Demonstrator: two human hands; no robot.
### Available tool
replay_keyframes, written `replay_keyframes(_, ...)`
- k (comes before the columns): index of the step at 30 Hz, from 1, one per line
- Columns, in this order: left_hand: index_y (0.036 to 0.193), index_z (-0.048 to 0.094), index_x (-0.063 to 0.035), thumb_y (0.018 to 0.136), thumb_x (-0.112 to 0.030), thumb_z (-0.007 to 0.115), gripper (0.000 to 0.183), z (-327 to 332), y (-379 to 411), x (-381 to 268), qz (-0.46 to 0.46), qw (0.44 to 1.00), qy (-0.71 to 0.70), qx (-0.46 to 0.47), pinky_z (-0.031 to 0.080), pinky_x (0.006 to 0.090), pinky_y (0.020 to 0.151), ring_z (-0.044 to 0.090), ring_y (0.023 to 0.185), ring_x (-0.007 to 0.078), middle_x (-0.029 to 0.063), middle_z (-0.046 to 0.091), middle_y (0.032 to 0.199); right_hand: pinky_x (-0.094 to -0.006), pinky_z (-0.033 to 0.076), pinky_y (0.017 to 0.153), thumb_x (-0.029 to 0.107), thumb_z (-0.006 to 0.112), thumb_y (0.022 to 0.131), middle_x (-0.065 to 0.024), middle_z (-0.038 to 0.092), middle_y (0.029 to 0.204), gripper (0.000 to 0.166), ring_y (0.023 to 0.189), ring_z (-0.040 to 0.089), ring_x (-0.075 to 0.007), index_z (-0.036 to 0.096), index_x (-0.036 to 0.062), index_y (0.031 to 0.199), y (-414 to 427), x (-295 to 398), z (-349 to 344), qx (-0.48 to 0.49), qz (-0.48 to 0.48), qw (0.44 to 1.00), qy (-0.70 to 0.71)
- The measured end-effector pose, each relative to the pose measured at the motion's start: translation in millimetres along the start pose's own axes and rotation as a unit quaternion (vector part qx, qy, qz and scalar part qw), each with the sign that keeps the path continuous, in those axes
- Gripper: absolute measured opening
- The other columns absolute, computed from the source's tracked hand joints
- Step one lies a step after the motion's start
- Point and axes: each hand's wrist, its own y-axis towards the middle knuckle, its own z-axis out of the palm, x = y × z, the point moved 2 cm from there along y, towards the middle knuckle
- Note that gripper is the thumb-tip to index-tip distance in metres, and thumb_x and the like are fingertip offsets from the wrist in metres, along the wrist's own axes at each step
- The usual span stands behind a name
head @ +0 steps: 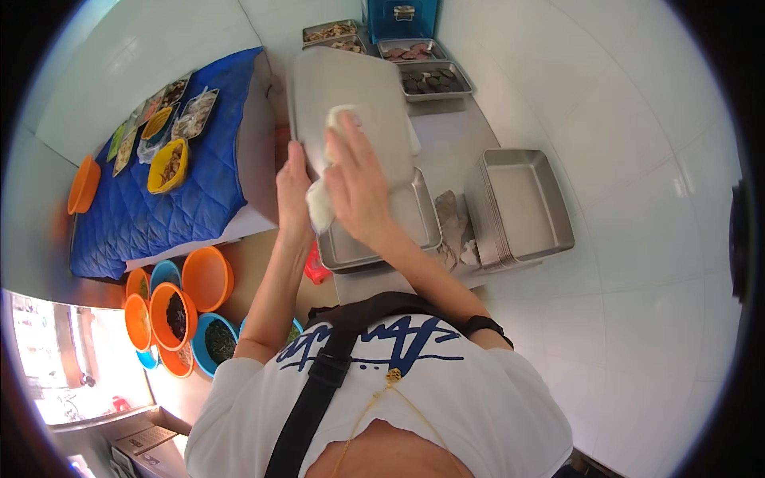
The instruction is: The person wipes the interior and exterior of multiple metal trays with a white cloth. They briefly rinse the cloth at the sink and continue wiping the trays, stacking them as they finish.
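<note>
My left hand [293,188] grips the left edge of a rectangular metal tray [352,77], which is raised and tilted. Pressed against that tray's face is a pale cloth [321,206], bunched under the fingers of my right hand [358,179]; both are slightly blurred. Below the raised tray another metal tray [382,239] lies on the steel table [448,134], partly hidden by my right hand and forearm. To its right a tall stack of nested metal trays [526,203] stands near the wall, with a crumpled greyish plastic bag [451,221] in between.
At the table's back are trays of dark slices [435,80] and reddish slices [409,52], and a blue box [401,21]. On the left, a blue quilted cover [209,179] bears several food containers. Orange basins [208,278] and blue basins stand below it. A tiled wall [627,209] bounds the right.
</note>
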Motion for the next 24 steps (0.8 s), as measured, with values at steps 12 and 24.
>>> replay_keyframes(12,0.096,0.063,0.0015,0.099,-0.032,0.044,0.039,6.9,-43.3,-24.4,0.044,0.997,0.06,0.002,0.045,0.0204,0.066,0.056,0.074,0.0058,0.0023,0.064,0.086,-0.0367,0.045,0.091,0.028,0.045,0.095,-0.0147,0.055,0.119,0.045,0.108,0.055,-0.0264,0.043,-0.0022,0.128,48.1,-132.3,-32.4,-0.092,0.11,0.943,0.3)
replay_keyframes(24,0.098,0.063,0.0044,0.099,-0.032,0.045,0.04,4.1,-26.8,-26.7,0.014,0.985,0.165,0.039,0.042,0.0202,0.063,0.05,0.069,0.0046,0.0003,0.062,0.082,-0.0441,0.036,0.1,0.008,0.049,0.086,-0.019,0.053,0.123,0.029,0.119,0.046,-0.039,0.056,0.0011,0.114,92.2,-52.1,-22.7,-0.092,-0.14,0.986,-0.024)
